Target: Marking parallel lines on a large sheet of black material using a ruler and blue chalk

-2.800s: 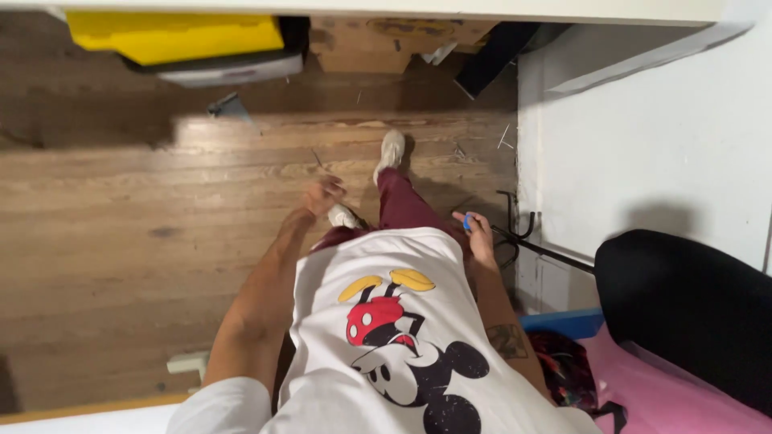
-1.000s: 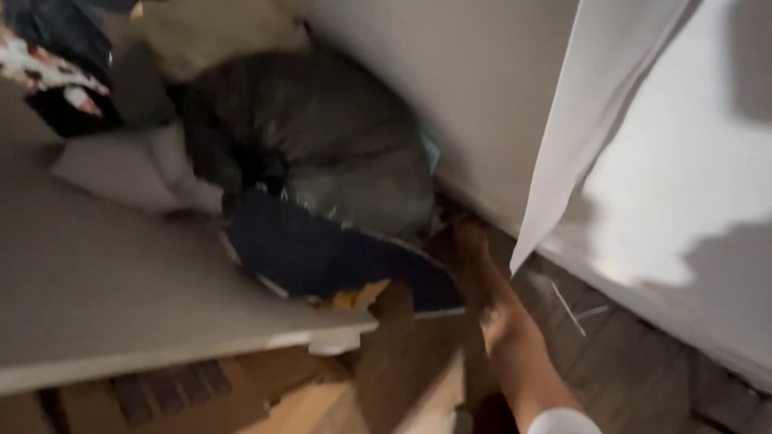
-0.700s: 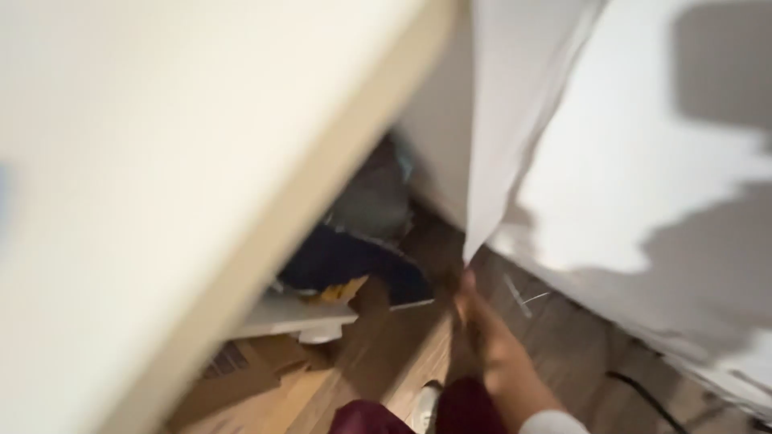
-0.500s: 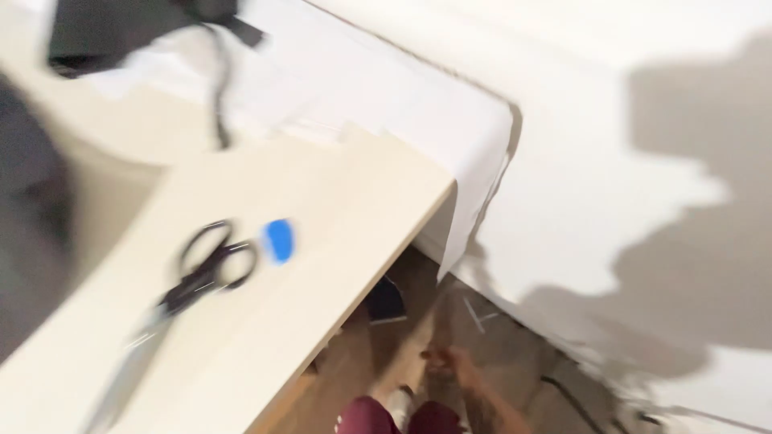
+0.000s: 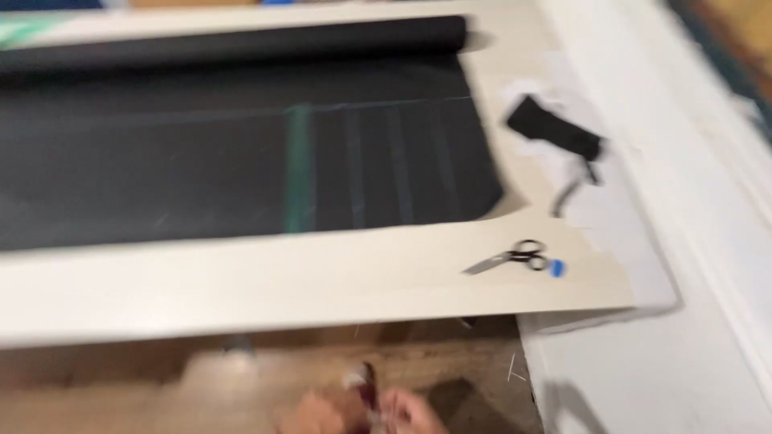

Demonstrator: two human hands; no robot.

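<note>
- Head view, now: the camera looks across a pale worktable [image 5: 241, 281] that fills most of the picture, whereas half a second ago only its corner showed, and before that the space under it.
- A wide sheet of black fabric [image 5: 201, 161] lies flat on the table, rolled up along its far edge, with faint chalk lines and a greenish stripe running across it.
- A pair of scissors [image 5: 508, 259] rests near the table's front right corner, blades pointing left, with a small blue disc [image 5: 556, 268] just beside the handles; both lie as they did half a second ago.
- A small black scrap [image 5: 553, 127] sits on white paper further back on the right.
- Both hands are low in the picture, below the table edge and over the wooden floor [image 5: 241, 378]: the left hand [image 5: 315, 411] and right hand [image 5: 412, 413] are close together around something small and dark red, too blurred to name. Whether either hand is closed on it cannot be told.
- The shift means the gaze has come up from the floor to the tabletop; the hands remain well apart from scissors and fabric.
</note>
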